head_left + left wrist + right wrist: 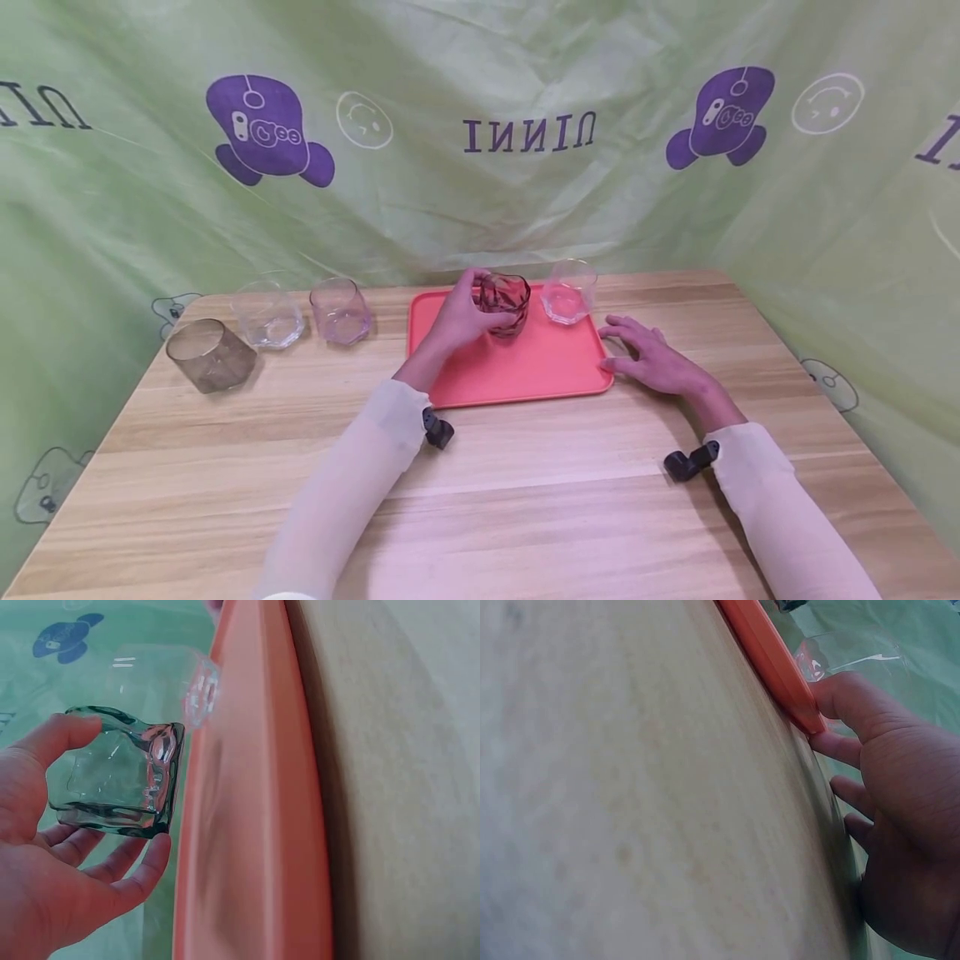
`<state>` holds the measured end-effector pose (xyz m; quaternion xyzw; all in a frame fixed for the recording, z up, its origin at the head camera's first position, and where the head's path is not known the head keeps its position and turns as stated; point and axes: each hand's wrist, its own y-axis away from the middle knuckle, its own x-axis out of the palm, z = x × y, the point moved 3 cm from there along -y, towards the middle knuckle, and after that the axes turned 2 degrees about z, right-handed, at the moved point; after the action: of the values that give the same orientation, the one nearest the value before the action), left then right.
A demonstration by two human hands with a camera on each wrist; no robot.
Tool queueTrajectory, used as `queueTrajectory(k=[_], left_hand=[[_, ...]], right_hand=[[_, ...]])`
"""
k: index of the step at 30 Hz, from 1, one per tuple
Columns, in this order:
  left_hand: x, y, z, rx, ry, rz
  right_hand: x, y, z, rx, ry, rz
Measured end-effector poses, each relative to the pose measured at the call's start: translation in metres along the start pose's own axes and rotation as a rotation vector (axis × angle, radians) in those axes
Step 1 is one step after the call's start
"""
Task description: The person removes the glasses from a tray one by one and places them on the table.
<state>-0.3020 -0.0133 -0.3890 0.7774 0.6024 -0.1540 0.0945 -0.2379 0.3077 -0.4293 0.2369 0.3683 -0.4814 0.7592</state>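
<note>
Glass (513, 293), dark-tinted and gripped by the left hand (459, 317), is over the tray (517, 371), just left of a clear glass (567, 302), while the right hand (654, 360), fingers loosely spread, touches the tray's right edge.

On the worktop (510, 500): tray (517, 375) at the far side, before the curtain (480, 208); corner glass (568, 292) on its far right part; held glass (513, 304), in the left hand (457, 317), just left of this; right hand (652, 358) at the tray's right edge; left of the tray, inner glass (341, 317), then middle glass (272, 321), then, nearest the front, outer glass (213, 358)
</note>
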Motion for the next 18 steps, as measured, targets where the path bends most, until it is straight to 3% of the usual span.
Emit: queueTrajectory(k=[9,18], left_hand=[[-0.021,0.021,-0.002,0.012,-0.044,-0.014],[-0.057,0.046,0.005,0.071,-0.028,-0.023]], right_hand=[[0.001,-0.002,0.001,0.005,0.003,0.003],[-0.001,0.001,0.001,0.003,0.004,0.0]])
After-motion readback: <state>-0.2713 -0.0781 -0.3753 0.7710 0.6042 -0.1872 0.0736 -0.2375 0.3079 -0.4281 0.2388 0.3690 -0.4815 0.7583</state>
